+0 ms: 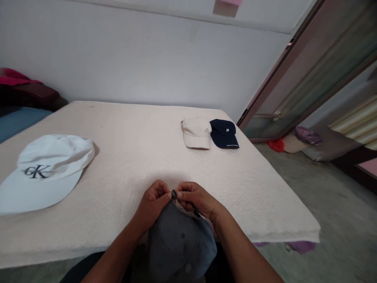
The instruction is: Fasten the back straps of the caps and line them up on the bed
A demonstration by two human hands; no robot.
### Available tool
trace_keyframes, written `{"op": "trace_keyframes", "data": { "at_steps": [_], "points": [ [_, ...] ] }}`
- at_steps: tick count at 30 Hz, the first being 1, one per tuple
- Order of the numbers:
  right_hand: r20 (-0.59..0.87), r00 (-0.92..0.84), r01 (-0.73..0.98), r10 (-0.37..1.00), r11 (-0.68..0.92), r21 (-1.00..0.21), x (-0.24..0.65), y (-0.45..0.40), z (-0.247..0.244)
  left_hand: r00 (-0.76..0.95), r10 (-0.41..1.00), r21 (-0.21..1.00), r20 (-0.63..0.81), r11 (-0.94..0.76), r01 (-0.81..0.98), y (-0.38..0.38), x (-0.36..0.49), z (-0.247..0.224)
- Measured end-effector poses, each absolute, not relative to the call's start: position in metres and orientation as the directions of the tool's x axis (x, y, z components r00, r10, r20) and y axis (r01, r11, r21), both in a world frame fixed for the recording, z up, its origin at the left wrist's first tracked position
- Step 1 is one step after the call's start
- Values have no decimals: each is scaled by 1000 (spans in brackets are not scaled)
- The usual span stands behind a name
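One grey cap (179, 245) was at the near edge of the table, crown toward the camera, held up by its back edge between the person's two hands. The left hand (155, 201) had its thumb and forefinger pinched together on a small dark fitting (174, 194) at the top of that edge. The right hand (194, 196) met it from the other side, its thumb and forefinger also closed narrowly on the fitting, the other fingers curled beneath; exactly how those lay could not be told. Another dark piece (196, 213) showed below the right palm, beside the cap's opening. Whether the cap's lower part touched the person's lap was hidden.

A pale textured cloth (126, 137) covered the table. On it, well apart to the left, lay a white cap (57, 159) with dark "CK" lettering, its brim pointing toward the near left. Near the far right corner sat a cream cap (196, 129) and, just beside it on the right, a navy cap (220, 133) with a small white emblem and white lettering along the brim's edge. Behind the table stood a pale wall (147, 59); a grey floor (324, 196) showed at the right.
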State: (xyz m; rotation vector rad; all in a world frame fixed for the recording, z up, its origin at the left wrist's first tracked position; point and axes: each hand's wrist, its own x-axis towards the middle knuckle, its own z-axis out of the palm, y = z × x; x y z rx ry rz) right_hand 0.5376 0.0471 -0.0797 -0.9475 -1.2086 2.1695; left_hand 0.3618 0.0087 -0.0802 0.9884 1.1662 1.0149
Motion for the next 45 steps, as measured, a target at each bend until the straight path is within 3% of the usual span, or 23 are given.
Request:
{"op": "trace_keyframes", "data": {
  "at_steps": [3, 8, 20, 28, 37, 45],
  "points": [
    [-340, -625, -55, 703, -473, -879, 535, 48, -82, 135, 968, 973, -212, 221, -60, 8, 362, -80],
    [-315, -608, -27, 728, -416, -909, 533, 51, -85, 137, 947, 955, -290, 296, -28, 8, 363, -74],
    [-269, -579, 83, 769, -273, -958, 529, 50, -90, 57, 941, 942, -333, 328, 76, 10, 362, -81],
    [-25, -604, -16, 796, -44, -999, 529, 49, -84, 160, 896, 863, -413, 442, -245, 6, 365, -80],
    [-120, -570, -11, 813, -153, -988, 528, 48, -85, 157, 891, 783, -427, 451, -428, 5, 371, -71],
    [-124, -601, -16, 790, -167, -986, 533, 47, -78, 173, 946, 827, -275, 325, -459, 5, 372, -74]
  ]
}}
